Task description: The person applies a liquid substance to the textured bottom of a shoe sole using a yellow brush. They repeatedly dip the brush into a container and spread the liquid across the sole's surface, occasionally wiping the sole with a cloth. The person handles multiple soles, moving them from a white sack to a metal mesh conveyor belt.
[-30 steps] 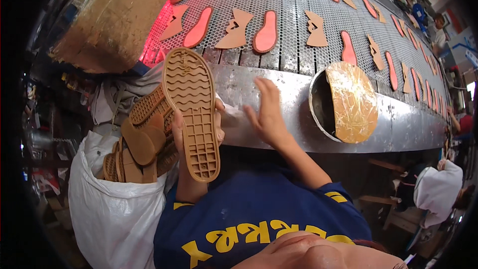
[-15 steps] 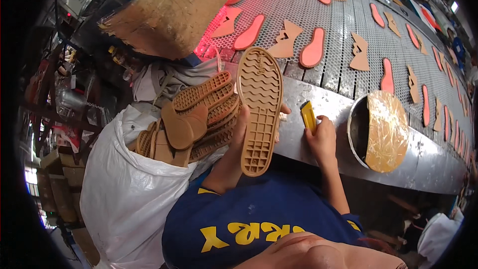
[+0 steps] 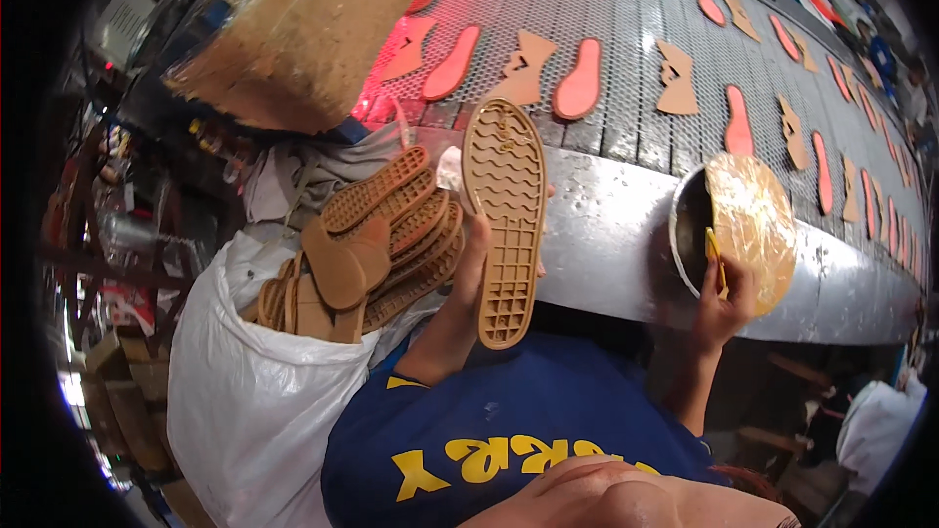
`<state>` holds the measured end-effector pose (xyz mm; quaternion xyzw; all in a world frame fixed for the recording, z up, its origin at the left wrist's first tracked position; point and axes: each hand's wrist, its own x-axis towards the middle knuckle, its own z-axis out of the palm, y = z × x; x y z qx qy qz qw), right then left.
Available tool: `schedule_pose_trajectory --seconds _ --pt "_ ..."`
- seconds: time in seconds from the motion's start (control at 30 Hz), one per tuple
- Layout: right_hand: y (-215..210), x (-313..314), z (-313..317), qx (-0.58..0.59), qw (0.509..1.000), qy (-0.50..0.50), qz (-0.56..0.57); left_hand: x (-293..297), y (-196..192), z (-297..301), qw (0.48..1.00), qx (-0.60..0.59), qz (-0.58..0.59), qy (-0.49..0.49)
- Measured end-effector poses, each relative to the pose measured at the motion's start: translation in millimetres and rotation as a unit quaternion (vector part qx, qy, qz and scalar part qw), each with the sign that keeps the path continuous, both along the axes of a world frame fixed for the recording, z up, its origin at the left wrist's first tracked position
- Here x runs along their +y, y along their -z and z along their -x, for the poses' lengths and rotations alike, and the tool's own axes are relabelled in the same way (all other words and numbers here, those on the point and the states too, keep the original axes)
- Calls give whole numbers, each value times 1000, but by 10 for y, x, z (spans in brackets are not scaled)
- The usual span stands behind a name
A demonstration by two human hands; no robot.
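Observation:
My left hand (image 3: 473,262) is wrapped around the edge of a tan shoe sole (image 3: 507,225), held upright with its wavy and gridded tread facing me. My right hand (image 3: 729,298) grips a flat yellow tool (image 3: 717,259), perhaps a brush, at the opening of a round metal pot (image 3: 682,259). The tool's far end is hidden from me by the pot's opening. A tan cover (image 3: 758,225) wrapped in clear tape lies over the pot's right half.
Several tan soles (image 3: 377,191) are heaped on a white sack (image 3: 249,391) at the left. Beyond the metal ledge (image 3: 597,205), a mesh conveyor (image 3: 626,88) carries pink-topped sole pieces (image 3: 579,80) and cut tan pieces (image 3: 677,80). A large worn cardboard panel (image 3: 284,39) stands at the upper left.
My right hand has moved right with the yellow tool, from above the ledge to the pot's opening. My left hand still holds the sole. The whole view has shifted slightly.

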<state>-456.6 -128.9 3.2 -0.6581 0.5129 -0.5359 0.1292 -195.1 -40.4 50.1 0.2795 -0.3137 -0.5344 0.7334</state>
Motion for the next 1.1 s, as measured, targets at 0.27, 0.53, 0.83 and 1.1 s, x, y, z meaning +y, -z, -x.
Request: schedule_pose_trajectory --seconds 0.27,0.53,0.83,1.1 --pt "92 -178 52 197 980 15 -32 -92 141 90 975 189 29 108" --pt "154 -118 136 -124 982 -72 -126 -86 151 144 973 191 -3 129" --pt "-312 -103 -269 -500 821 -224 -164 -114 108 207 947 257 -44 188" --pt "-552 -178 -676 -116 923 -365 29 -7 67 256 937 254 -137 196"
